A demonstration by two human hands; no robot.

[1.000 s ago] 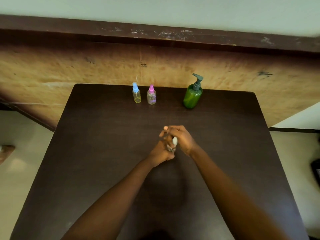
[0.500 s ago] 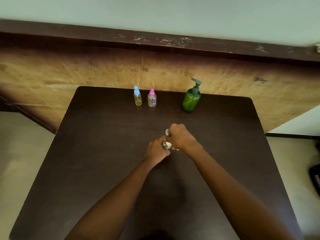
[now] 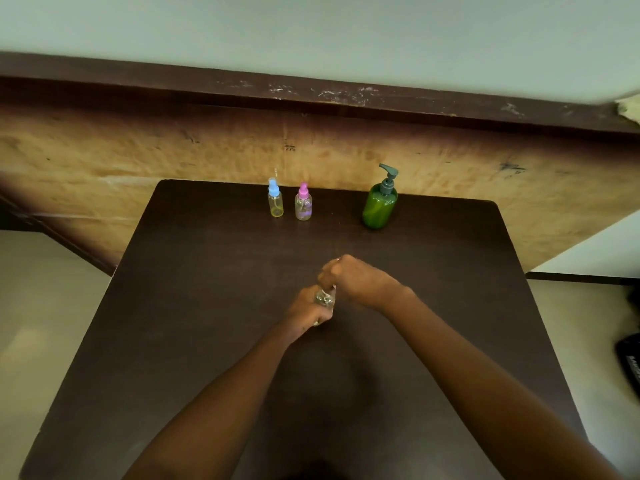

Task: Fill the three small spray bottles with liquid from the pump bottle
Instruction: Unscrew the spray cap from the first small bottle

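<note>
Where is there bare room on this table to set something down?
Bare tabletop lies left of the left hand, right of the right hand, and between the held clear bottle and the back row. Crowded: back edge, with blue-capped bottle, pink-capped bottle, pump bottle.

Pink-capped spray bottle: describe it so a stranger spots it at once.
On the dark table, look along the far edge by the wooden wall panel, where three bottles stand. The pink-capped spray bottle is the middle one. The blue-capped bottle stands on its left; the green pump bottle on its right is much larger.
</note>
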